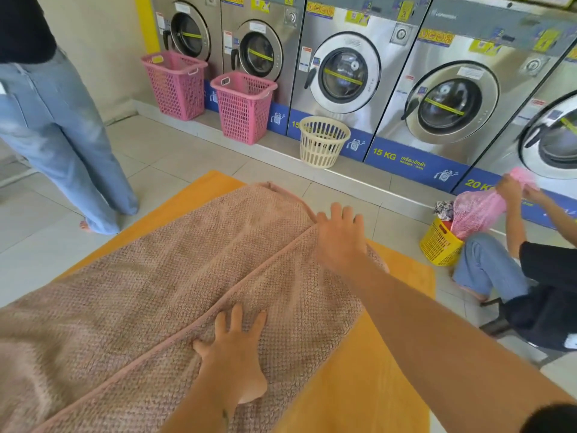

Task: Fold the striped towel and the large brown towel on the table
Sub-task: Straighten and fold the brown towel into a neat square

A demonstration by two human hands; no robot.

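My left hand [232,348] is lying flat nearest me, fingers spread, pressing down on the large brown towel [125,292] just beside a hemmed edge that is running diagonally across the cloth. The towel is lying spread over the yellow table [359,385], one layer folded over another along that hem. It is covering most of the tabletop and hanging off at the lower left.

My right hand [338,239] is reaching out to the far end of the same hem, fingers straight and splayed, holding nothing. It is blurred, so I cannot tell how firmly it is touching.

Beyond the table, on the tiled floor:
- a seated person at the right is handling a pink mesh bag [477,210] above a yellow basket [438,245]
- a person in jeans [56,135] is standing at the left
- a cream basket [323,142] and two pink baskets [176,85] are sitting before the row of washing machines [446,101]
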